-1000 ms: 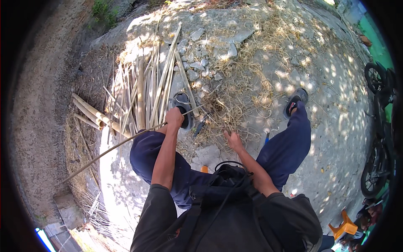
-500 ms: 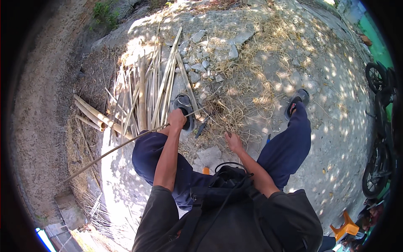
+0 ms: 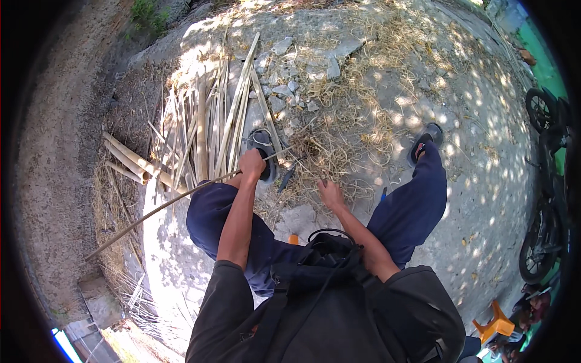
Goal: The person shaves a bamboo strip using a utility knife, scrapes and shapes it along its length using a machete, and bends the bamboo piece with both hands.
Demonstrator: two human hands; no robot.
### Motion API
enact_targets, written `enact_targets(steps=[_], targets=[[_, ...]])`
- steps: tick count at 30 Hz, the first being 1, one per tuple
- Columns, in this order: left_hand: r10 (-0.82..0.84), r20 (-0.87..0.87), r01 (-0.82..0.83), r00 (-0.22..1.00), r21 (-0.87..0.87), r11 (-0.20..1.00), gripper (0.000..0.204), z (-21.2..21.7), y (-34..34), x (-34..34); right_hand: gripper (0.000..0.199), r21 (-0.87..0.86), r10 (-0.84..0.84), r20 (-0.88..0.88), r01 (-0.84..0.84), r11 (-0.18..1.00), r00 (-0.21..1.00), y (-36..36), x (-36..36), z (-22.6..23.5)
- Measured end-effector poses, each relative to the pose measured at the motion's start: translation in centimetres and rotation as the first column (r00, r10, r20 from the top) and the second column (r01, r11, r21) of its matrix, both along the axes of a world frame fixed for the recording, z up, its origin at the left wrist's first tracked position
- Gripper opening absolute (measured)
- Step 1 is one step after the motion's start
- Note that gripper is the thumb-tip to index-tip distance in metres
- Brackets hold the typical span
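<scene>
My left hand (image 3: 252,163) is closed around a long, thin bamboo strip (image 3: 142,220). The strip slants across my left thigh, from the lower left to a short end beyond my fist, near my left shoe (image 3: 262,140). To the right, my right hand (image 3: 331,193) is low over pale shavings (image 3: 357,142), between my legs. Its fingers are curled, and a small dark bit shows at them; what it is I cannot make out. A dark, narrow object (image 3: 287,179) lies on the ground between my hands.
Split bamboo strips (image 3: 241,97) lie in a bundle beyond my left leg, beside bamboo poles (image 3: 130,158). Broken stones (image 3: 282,91) are scattered ahead. Motorcycles (image 3: 544,187) stand at the right edge, with an orange plastic stool (image 3: 495,323) and people at the lower right.
Both hands have shifted slightly forward and left in the picture, and the strip has moved a little with my left hand. The whole view has also shifted slightly.
</scene>
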State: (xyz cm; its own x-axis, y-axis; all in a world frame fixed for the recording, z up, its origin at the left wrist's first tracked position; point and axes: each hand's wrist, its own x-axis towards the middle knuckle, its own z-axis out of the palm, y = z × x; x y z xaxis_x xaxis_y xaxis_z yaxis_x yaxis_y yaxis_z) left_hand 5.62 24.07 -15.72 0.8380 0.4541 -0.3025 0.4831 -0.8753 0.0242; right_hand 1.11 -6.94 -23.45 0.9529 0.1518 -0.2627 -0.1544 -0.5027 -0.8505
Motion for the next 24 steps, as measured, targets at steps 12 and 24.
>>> enact_targets(steps=[12,24], targets=[[-0.047,0.049,0.044,0.998,0.052,0.998,0.018,1.6,-2.9,1.7,0.056,0.085,0.005,-0.221,0.014,0.996,0.975,-1.1,0.8,-5.9],[-0.066,0.068,0.065,0.995,0.024,0.998,0.02,1.5,-2.2,1.3,0.062,-0.268,0.09,-0.22,-0.149,0.952,0.971,-2.3,-0.3,-3.6]])
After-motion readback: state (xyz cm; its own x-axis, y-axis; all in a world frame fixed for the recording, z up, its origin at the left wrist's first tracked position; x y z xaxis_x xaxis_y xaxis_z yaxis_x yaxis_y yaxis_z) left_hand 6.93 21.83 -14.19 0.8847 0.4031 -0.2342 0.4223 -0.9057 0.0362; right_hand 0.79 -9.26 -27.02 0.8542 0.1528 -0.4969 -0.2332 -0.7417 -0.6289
